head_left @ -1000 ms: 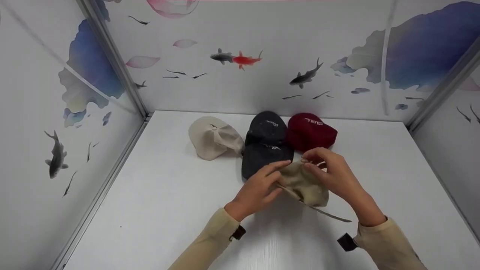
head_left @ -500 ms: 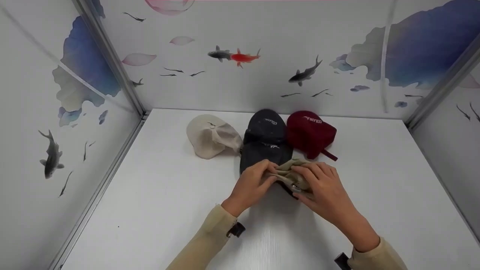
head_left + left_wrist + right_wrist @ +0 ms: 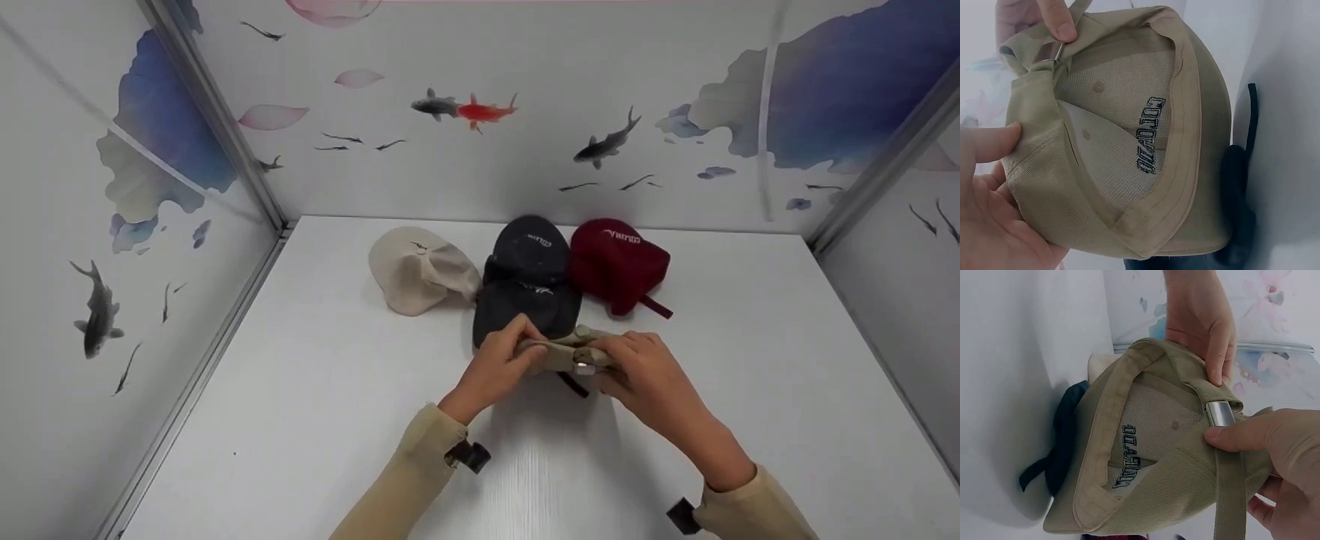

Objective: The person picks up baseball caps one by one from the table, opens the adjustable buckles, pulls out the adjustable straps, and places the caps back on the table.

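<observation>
Both hands hold a khaki baseball cap [image 3: 556,357] in front of the two dark caps, its inside facing the wrist cameras. My left hand [image 3: 491,367] pinches one side of the cap's back opening, thumb on the cloth near the strap in the left wrist view. At the other side my right hand [image 3: 656,386] grips the back, its thumb [image 3: 1241,432] pressing on the strap [image 3: 1230,495] just by the metal buckle [image 3: 1220,414]. Dark stitched lettering [image 3: 1150,135] shows on the mesh-lined inside. The brim points away from the hands, mostly hidden in the head view.
Behind the hands, two dark caps lie overlapped, a rear one [image 3: 527,247] and a front one [image 3: 521,304]. A beige cap [image 3: 401,262] is to their left, a dark red cap [image 3: 616,266] to their right. White panels [image 3: 480,172] with painted fish enclose the white table [image 3: 315,390].
The khaki cap has turned, so its buckle and back opening now face me. My right hand has shifted from its upper edge to the buckle; the red cap's strap has come into view.
</observation>
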A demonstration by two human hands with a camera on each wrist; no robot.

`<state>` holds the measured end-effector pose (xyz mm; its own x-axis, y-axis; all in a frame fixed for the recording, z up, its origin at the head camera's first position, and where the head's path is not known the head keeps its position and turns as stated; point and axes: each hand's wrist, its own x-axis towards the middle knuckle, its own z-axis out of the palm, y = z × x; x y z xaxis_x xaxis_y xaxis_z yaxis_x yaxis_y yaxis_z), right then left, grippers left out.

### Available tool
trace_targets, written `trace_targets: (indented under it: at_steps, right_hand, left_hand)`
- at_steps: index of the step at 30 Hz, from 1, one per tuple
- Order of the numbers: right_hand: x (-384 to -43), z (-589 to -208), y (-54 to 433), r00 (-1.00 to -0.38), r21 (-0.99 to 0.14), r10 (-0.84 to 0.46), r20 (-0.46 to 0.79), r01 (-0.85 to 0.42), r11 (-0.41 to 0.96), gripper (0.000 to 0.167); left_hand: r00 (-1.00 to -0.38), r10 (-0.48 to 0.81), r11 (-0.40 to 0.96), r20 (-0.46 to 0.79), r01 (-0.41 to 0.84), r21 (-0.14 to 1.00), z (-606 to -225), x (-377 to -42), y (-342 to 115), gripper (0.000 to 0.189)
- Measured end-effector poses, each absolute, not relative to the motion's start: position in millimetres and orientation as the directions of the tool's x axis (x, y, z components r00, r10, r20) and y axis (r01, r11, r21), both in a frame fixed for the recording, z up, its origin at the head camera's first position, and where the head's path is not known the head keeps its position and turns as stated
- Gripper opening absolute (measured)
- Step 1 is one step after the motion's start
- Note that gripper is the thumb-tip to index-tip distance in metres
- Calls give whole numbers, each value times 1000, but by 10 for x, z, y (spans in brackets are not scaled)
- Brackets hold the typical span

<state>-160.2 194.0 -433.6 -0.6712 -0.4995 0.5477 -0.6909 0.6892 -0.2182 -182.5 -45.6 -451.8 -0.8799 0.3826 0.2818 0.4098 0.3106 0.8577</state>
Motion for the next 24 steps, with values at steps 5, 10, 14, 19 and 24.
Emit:
trace_targets:
  at_steps: [5,10,14,19,24]
  right_hand:
    - [-1604,-4351,1956,-722,-354,-464,513,-670,652,38]
    - [-1586,-4330,1943,-791,-429,-441,425,-605,671,32]
    - [-1583,-4299,1912,-819,-458,-435,373,-571,682,25]
    - [-1583,-4294,1892,-826,-467,-432,362,-562,683,23]
    - [-1582,-4297,1890,-828,-474,-430,359,-559,681,23]
  left_hand:
    - [-877,326,358,352,459,813,-4548,-1807,-443,12]
    - [-842,244,516,480,532,671,-4547,-1749,-398,18]
    - [-776,235,599,585,590,541,-4555,-1720,-372,18]
    - [-716,249,639,652,627,445,-4557,-1682,-371,18]
    - [-674,266,660,689,648,380,-4543,-1653,-371,15]
